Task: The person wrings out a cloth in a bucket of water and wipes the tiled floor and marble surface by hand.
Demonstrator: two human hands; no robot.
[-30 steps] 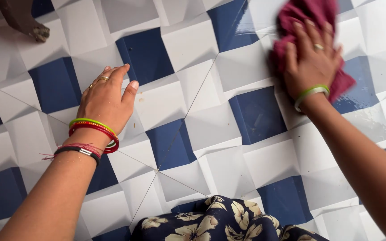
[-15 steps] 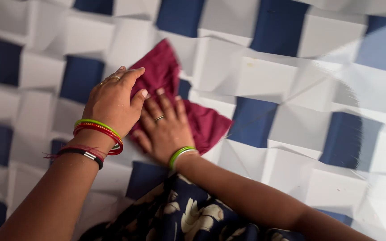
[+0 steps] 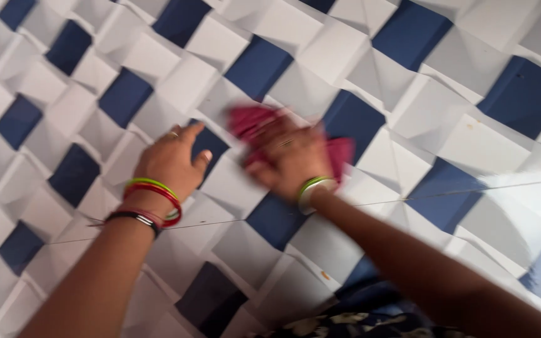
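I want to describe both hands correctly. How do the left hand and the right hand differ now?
The left hand lies bare on the tiled floor; the right hand presses a maroon cloth. The left looks sharp, the right blurred. The left wrist carries several bangles, the right only green ones. Both are palm-down.

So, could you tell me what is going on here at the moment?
A person is bent over a blue and white tiled floor. The right hand presses flat on a dark red cloth, blurred in mid-wipe. The left hand rests flat on the tiles beside it, bangles at the wrist.
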